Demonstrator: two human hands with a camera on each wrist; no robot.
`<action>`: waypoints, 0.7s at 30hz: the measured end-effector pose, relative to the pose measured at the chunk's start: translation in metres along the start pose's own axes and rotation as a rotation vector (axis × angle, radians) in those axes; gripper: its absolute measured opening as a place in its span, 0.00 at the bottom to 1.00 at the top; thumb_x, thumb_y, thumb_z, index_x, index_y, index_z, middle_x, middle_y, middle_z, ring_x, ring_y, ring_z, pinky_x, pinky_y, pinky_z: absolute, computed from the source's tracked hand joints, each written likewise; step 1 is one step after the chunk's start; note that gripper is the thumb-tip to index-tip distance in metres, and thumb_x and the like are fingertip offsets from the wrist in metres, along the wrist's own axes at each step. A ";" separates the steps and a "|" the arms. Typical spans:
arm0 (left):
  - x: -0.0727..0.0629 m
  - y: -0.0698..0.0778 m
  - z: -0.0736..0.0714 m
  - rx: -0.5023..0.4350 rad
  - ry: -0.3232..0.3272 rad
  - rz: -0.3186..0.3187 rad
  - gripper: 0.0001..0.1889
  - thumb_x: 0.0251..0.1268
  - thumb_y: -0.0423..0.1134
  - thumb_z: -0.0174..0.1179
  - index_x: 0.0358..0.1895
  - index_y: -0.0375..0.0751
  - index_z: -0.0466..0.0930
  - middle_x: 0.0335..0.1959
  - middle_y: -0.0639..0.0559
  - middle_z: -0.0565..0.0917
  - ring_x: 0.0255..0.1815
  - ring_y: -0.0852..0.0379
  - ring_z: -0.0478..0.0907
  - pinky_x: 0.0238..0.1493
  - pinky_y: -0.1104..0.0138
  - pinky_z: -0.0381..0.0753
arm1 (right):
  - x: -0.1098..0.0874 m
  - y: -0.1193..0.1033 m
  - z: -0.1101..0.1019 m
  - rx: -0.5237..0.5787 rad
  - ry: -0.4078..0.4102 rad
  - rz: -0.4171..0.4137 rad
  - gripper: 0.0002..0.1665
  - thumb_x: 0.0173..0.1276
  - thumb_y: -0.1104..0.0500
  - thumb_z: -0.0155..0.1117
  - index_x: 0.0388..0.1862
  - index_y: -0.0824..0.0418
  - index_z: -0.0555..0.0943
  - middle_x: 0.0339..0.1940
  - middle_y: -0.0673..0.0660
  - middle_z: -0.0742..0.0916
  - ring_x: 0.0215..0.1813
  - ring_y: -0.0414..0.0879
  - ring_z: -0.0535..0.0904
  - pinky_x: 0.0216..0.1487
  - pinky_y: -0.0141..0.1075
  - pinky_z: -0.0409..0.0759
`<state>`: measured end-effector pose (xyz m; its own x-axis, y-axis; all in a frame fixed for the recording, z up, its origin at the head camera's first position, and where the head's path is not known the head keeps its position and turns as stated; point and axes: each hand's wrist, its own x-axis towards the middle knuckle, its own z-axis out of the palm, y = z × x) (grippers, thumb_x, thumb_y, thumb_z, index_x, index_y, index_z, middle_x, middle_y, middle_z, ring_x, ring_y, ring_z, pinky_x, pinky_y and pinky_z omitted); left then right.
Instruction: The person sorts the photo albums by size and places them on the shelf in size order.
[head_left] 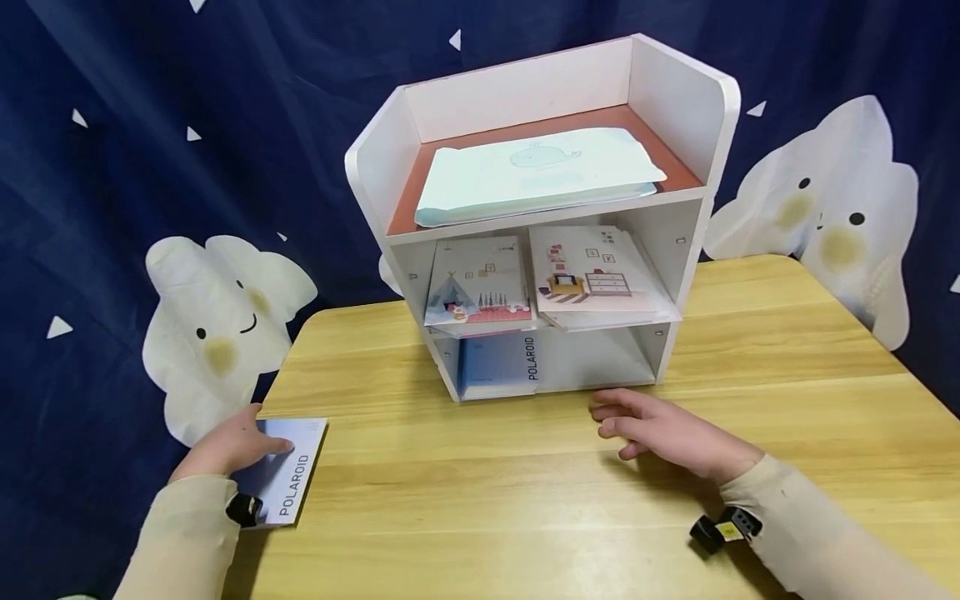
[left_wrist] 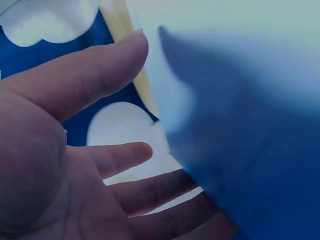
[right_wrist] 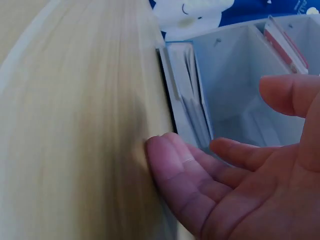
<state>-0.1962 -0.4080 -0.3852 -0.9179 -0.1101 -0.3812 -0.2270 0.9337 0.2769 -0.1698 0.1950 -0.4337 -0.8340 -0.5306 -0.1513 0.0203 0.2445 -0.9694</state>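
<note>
Near the table's left edge lies a thin blue-and-white book (head_left: 296,475) marked POLAROID. My left hand (head_left: 228,446) is at its far left side, thumb stretched over the cover. In the left wrist view the straight fingers (left_wrist: 150,192) pass behind the blue cover (left_wrist: 260,150), and the thumb casts a shadow on it. Just in front of the white shelf's lower right corner, my right hand (head_left: 667,433) hovers with fingers loosely bent and holding nothing. On the bottom level of the shelf (head_left: 712,142) lies another POLAROID book (head_left: 498,362), at the left.
Two illustrated stacks of books, a left one (head_left: 480,283) and a right one (head_left: 600,279), lie on the middle level. A pale whale-print book (head_left: 540,171) rests on the brown top. A dark blue curtain (head_left: 225,167) with cloud shapes hangs behind the wooden table (head_left: 450,492).
</note>
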 end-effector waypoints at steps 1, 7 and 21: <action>0.001 -0.003 -0.001 -0.023 -0.006 0.001 0.51 0.58 0.54 0.72 0.71 0.18 0.56 0.45 0.32 0.81 0.41 0.42 0.80 0.46 0.47 0.78 | 0.000 0.001 -0.001 0.004 0.004 -0.003 0.35 0.79 0.57 0.56 0.76 0.75 0.59 0.70 0.75 0.72 0.62 0.60 0.77 0.50 0.44 0.84; 0.004 -0.006 -0.002 -0.025 -0.080 -0.023 0.54 0.57 0.58 0.72 0.70 0.17 0.58 0.45 0.31 0.81 0.40 0.43 0.81 0.45 0.49 0.80 | 0.002 0.004 -0.001 0.009 0.027 -0.002 0.37 0.76 0.58 0.59 0.75 0.75 0.60 0.69 0.75 0.72 0.60 0.58 0.78 0.48 0.44 0.85; 0.004 0.040 0.025 -0.097 -0.150 0.058 0.41 0.65 0.56 0.68 0.66 0.24 0.66 0.45 0.37 0.82 0.39 0.48 0.82 0.36 0.55 0.86 | 0.003 0.005 0.001 0.004 0.034 0.002 0.35 0.75 0.59 0.59 0.74 0.73 0.62 0.69 0.74 0.72 0.57 0.59 0.79 0.45 0.47 0.86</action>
<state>-0.2008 -0.3621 -0.3979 -0.8733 0.0015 -0.4871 -0.2120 0.8992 0.3828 -0.1719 0.1938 -0.4391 -0.8522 -0.5024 -0.1464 0.0237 0.2424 -0.9699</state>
